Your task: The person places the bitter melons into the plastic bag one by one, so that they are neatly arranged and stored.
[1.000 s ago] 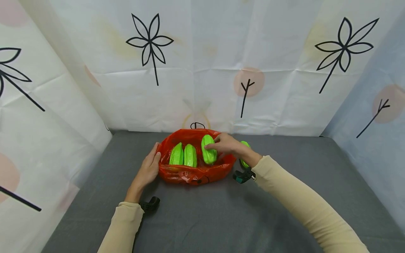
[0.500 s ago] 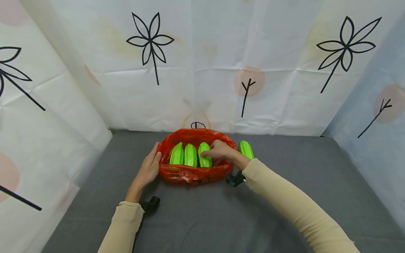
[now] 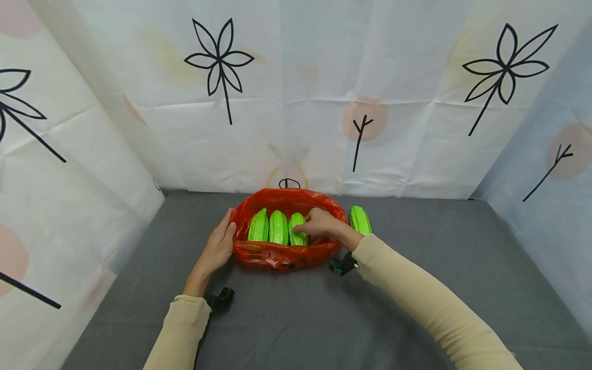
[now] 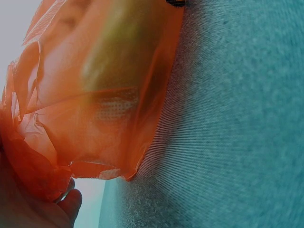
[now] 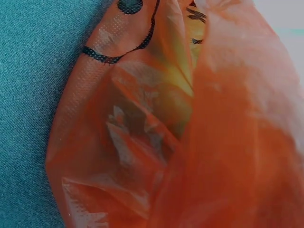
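A red plastic bag (image 3: 287,254) lies with its mouth wide on the table in the head view. Inside stand three bright green, ridged, gourd-like pieces side by side; the left gourd (image 3: 258,226) and the middle gourd (image 3: 278,228) are untouched. My right hand (image 3: 321,224) reaches into the bag and grips the right gourd (image 3: 297,229) between thumb and fingers, its fingertips partly hidden. At the bag's left rim my left hand (image 3: 219,243) holds the plastic; the left wrist view shows the thumb (image 4: 71,204) by the gathered edge. The right wrist view shows mostly bag film (image 5: 228,142).
Just right of the bag, another green gourd (image 3: 360,220) lies on the grey table (image 3: 287,318), partly behind my right forearm. White printed cloth walls (image 3: 296,139) stand behind and at both sides, close behind the bag.
The right hand has lowered the third gourd into the bag, down and slightly left, beside the other two. The left hand has stayed at the rim.
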A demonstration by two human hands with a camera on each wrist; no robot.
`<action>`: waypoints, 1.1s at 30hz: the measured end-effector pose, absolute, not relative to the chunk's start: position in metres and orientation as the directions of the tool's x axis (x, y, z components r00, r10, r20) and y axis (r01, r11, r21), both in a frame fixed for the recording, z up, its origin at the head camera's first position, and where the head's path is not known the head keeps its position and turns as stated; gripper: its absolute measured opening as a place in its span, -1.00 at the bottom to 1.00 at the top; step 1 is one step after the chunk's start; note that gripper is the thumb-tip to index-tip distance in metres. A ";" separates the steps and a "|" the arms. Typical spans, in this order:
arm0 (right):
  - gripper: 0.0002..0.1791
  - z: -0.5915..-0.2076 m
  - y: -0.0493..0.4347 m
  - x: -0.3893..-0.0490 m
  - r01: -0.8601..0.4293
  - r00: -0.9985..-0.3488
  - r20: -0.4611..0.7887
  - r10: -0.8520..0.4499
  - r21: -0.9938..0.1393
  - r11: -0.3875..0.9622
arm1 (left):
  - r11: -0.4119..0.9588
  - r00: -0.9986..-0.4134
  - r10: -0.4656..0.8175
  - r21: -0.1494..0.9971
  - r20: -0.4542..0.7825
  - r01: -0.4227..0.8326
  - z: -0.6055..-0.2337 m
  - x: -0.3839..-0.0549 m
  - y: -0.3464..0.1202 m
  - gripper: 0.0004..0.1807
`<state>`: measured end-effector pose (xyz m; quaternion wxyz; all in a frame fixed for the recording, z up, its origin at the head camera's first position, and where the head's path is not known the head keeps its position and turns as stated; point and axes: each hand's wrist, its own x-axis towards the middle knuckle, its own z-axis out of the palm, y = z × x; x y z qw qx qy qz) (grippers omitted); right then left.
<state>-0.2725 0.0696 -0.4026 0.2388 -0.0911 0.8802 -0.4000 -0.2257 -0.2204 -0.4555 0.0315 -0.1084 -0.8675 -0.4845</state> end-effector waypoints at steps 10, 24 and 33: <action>-0.41 -0.397 0.074 -0.271 0.049 -0.856 -0.357 -0.372 -0.774 0.631 | 0.500 -0.974 0.152 0.836 0.171 0.225 -0.454 -0.224 -0.220 -0.39; -0.43 -0.399 0.070 -0.270 0.046 -0.852 -0.362 -0.377 -0.771 0.636 | 0.492 -0.972 0.158 0.840 0.172 0.229 -0.456 -0.226 -0.220 -0.39; -0.43 -0.391 0.077 -0.272 0.058 -0.850 -0.355 -0.388 -0.797 0.602 | 0.489 -0.970 0.150 0.839 0.189 0.239 -0.456 -0.224 -0.220 -0.38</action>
